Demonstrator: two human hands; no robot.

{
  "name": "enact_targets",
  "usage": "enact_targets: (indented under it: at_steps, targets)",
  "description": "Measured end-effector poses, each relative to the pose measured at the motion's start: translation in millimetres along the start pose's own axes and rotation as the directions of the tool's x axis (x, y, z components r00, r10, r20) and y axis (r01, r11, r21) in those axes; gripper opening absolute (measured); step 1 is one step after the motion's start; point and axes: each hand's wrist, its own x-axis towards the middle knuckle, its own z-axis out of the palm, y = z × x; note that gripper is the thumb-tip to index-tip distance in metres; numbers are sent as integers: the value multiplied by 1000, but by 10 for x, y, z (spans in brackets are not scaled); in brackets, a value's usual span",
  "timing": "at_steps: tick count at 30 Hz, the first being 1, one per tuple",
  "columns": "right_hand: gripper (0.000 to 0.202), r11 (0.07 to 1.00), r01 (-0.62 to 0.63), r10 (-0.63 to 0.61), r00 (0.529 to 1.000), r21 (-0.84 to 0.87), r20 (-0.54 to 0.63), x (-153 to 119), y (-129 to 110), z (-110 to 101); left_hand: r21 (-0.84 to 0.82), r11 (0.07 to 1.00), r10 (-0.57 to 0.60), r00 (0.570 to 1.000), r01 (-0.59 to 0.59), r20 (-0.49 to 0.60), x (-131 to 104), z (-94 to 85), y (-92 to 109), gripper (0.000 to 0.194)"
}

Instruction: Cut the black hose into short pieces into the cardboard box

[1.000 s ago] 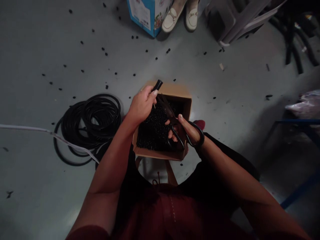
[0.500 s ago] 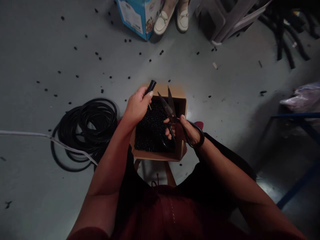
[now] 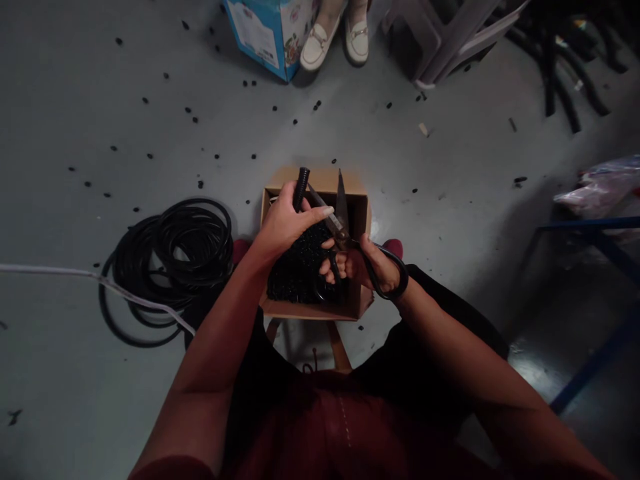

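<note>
Between the fingers of my left hand (image 3: 286, 219) stands a short black corrugated tube (image 3: 301, 187), its ribbed end poking up. My left thumb is stretched out across one blade of the scissors (image 3: 341, 217); whether it touches the metal I cannot tell. My right hand (image 3: 367, 263) grips the scissors by their large black handles, and the blades are spread apart, pointing away from me. Beneath both hands is a cardboard box (image 3: 310, 311) holding a heap of small black pieces (image 3: 295, 273).
A coil of black tubing (image 3: 170, 260) lies on the floor at left, with a pale cable (image 3: 115, 288) across it. Ahead are a blue carton (image 3: 257, 33), a person's white shoes (image 3: 316, 48) and a grey plastic stool (image 3: 435, 60). A blue metal frame (image 3: 590, 373) stands at right.
My left hand has come down and closer to the scissors, and the tube is more upright. Its thumb now reaches over a blade. The scissors remain spread in my right hand.
</note>
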Motion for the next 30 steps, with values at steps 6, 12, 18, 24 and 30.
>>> enact_targets:
  at_steps: [6, 12, 18, 24, 30]
  targets:
    - [72, 1000, 9, -9, 1000, -15, 17, -13, 34, -49, 74, 997, -29, 1000, 29, 2, 23, 79, -44, 52]
    - [73, 999, 8, -8, 1000, -41, 6, -2, 45, -40, -20, 1000, 6, 998, -5, 61, 47, 168, -94, 41]
    - [69, 994, 51, -51, 999, -94, 1, 24, 24, -34, -106, 994, 25, 994, -14, 106, 75, 142, -129, 37]
    - [59, 963, 124, -125, 992, -241, 11, 17, 33, -101, -112, 994, -5, 993, 18, 114, 82, 137, -140, 31]
    - [59, 963, 102, -101, 995, -250, 16, 18, 43, -145, -128, 992, 10, 982, 14, 188, 113, 131, -122, 28]
